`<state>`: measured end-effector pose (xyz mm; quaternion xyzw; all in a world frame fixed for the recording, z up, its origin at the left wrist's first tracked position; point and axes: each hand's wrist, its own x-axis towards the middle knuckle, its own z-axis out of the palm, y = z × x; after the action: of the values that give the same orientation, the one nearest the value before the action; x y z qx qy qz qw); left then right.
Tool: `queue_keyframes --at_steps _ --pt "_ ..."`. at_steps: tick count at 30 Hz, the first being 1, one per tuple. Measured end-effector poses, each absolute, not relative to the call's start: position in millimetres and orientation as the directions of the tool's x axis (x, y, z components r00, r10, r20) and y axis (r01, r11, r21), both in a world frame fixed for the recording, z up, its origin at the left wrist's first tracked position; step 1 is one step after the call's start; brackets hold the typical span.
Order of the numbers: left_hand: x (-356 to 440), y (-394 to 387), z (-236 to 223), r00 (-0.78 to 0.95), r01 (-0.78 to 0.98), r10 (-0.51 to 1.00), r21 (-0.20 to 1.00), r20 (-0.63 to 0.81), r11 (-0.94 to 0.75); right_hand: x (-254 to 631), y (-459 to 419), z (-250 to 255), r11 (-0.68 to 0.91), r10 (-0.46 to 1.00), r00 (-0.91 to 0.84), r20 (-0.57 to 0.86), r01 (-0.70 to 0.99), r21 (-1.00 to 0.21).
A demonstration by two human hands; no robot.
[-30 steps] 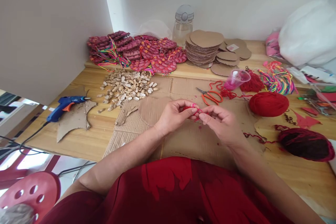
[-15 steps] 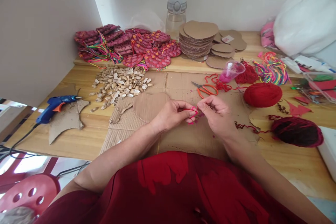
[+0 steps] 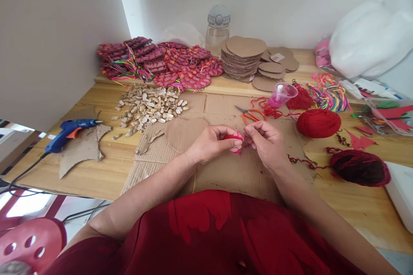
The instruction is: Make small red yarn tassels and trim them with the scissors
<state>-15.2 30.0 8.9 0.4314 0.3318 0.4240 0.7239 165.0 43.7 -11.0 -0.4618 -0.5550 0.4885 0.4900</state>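
Between my hands is a short length of pink-red yarn (image 3: 238, 136), partly covered by fingers. My left hand (image 3: 217, 142) is closed, pinching the yarn between thumb and forefinger. My right hand (image 3: 265, 141) pinches the yarn's other part close beside it, fingertips together. Both hands hover over the cardboard mat (image 3: 222, 172). Just beyond them lie orange-handled scissors (image 3: 254, 115) with open blades. A round cardboard piece (image 3: 185, 133) lies left of my left hand. A red yarn ball (image 3: 318, 123) and a dark red yarn ball (image 3: 359, 167) sit to the right.
Peanut shells (image 3: 155, 105) are heaped at the back left, before decorated pieces (image 3: 187, 64). A blue glue gun (image 3: 69, 131) lies left on torn cardboard (image 3: 84, 148). Behind stand a cardboard stack (image 3: 243, 60), a bottle (image 3: 218, 30) and a cup of pink liquid (image 3: 284, 94).
The view has tilted slightly, so the table items sit a little lower. My fingers have shifted on the yarn, and red now shows between my left thumb and forefinger.
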Motion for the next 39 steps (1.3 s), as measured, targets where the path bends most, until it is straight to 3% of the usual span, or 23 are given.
queue_keyframes --at_steps 5,9,11,13,15,17,19,21,25,35,37,39 --pt "-15 28 10 0.396 -0.379 0.918 0.908 -0.013 0.176 162 44 -14 -0.003 0.981 -0.196 -0.005 0.011 -1.000" --pt "-15 27 9 0.427 -0.411 0.904 0.887 -0.019 0.213 159 40 -13 -0.047 0.951 -0.307 -0.046 0.004 -0.999" --pt "-15 28 9 0.411 -0.414 0.910 0.881 -0.045 0.230 162 41 -12 -0.006 0.955 -0.296 -0.033 0.094 -0.996" --pt "-16 30 10 0.357 -0.403 0.932 0.889 -0.065 0.216 169 45 -9 0.125 0.977 -0.203 0.066 0.290 -0.949" --pt "-17 33 11 0.295 -0.378 0.953 0.908 -0.067 0.181 178 52 -5 0.264 0.964 -0.114 0.242 0.561 -0.785" --pt "-18 34 13 0.250 -0.347 0.967 0.928 -0.049 0.137 185 61 -1 0.294 0.933 -0.114 0.343 0.790 -0.538" --pt "-18 35 13 0.221 -0.326 0.975 0.941 -0.021 0.094 188 69 2 0.233 0.943 -0.134 0.304 0.919 -0.318" --pt "-19 35 13 0.205 -0.319 0.979 0.946 0.001 0.066 188 76 2 0.150 0.969 -0.110 0.220 0.973 -0.173" --pt "-20 36 13 0.208 -0.343 0.978 0.938 0.018 0.056 188 81 1 0.084 0.986 -0.075 0.149 0.995 -0.055" --pt "-24 40 13 0.223 -0.442 0.975 0.889 -0.021 0.121 190 66 19 0.090 0.995 -0.088 0.043 0.995 -0.036" --pt "-25 40 13 0.218 -0.444 0.976 0.889 -0.010 0.109 192 63 19 0.062 0.998 -0.059 0.028 0.990 -0.129" --pt "-26 41 13 0.221 -0.442 0.975 0.891 0.001 0.099 194 62 18 0.027 1.000 -0.029 0.000 0.926 -0.377"
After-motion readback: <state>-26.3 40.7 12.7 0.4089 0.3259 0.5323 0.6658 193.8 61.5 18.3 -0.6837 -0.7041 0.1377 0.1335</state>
